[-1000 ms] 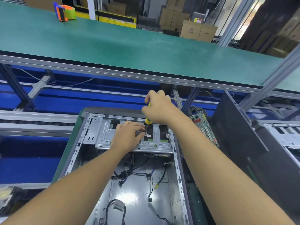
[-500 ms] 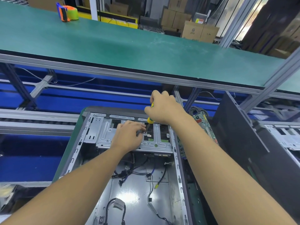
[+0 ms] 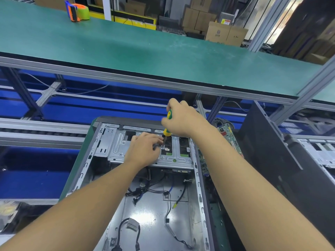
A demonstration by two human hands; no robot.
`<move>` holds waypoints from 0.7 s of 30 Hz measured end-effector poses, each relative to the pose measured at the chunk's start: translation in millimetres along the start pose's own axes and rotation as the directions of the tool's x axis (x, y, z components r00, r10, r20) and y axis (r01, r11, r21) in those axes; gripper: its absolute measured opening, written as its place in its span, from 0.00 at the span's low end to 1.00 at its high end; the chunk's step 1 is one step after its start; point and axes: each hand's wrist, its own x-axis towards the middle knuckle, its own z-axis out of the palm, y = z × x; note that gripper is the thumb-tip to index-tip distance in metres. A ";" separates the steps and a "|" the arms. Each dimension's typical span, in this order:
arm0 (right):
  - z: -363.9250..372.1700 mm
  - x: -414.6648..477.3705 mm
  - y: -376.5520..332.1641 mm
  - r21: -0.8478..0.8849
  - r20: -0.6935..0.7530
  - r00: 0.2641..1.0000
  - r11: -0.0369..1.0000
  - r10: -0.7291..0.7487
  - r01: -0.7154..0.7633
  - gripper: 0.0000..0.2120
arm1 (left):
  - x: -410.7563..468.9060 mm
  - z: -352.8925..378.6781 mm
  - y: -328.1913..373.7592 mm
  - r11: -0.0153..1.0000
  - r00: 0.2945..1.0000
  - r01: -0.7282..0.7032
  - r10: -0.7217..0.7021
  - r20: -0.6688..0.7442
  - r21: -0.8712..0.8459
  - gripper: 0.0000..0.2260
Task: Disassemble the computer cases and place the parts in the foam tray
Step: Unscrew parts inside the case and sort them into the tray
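An open computer case (image 3: 101, 160) lies flat in front of me, loose cables on its metal floor. A silver drive bracket (image 3: 117, 144) spans its far end. My right hand (image 3: 181, 120) grips a yellow-green screwdriver (image 3: 168, 124) upright, its tip down on the bracket. My left hand (image 3: 143, 149) rests on the bracket and pinches the screwdriver's dark shaft near the tip. The screw itself is hidden by my fingers.
A green circuit board (image 3: 228, 134) leans beside the case's right wall. A black side panel (image 3: 272, 160) stands to the right, with a second case (image 3: 319, 153) beyond it. A long green shelf (image 3: 145, 51) runs overhead-far, carrying an orange-green tape dispenser (image 3: 78, 10).
My right hand with the screwdriver has shifted slightly right and turned on the handle. My left hand stays at the shaft on the bracket.
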 end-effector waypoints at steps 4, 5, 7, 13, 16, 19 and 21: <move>4.9 -0.7 -2.6 -0.155 -0.198 0.979 0.985 0.046 -0.078 0.23 | -0.9 -0.8 -0.5 1.000 1.000 -0.007 0.007 0.000 0.000 0.13; 4.7 0.2 -1.6 -0.122 -0.197 0.980 0.992 0.016 -0.041 0.19 | -1.0 -0.8 -0.4 1.000 1.000 -0.007 0.007 0.002 0.002 0.13; 1.9 1.7 1.0 0.015 -0.127 0.991 0.999 -0.027 0.029 0.12 | -0.6 -0.2 -0.3 1.000 1.000 -0.006 0.006 0.005 0.004 0.13; -5.8 1.3 -1.1 0.172 0.071 0.997 0.985 -0.017 0.005 0.12 | -0.4 0.3 -0.4 1.000 1.000 0.000 0.000 0.003 0.005 0.12; -0.8 0.1 -1.7 -0.065 -0.060 0.997 0.996 0.051 -0.055 0.21 | -0.8 -0.4 -0.3 1.000 1.000 -0.004 0.004 0.007 -0.002 0.13; 1.6 -0.9 -2.1 -0.143 -0.144 0.987 0.985 0.077 -0.098 0.23 | -0.7 0.0 -0.8 1.000 1.000 -0.005 0.005 0.009 -0.009 0.13; 0.8 0.9 -1.7 -0.090 -0.112 0.994 0.996 -0.003 -0.007 0.14 | -0.7 0.4 -1.1 1.000 1.000 -0.004 0.004 0.010 -0.007 0.13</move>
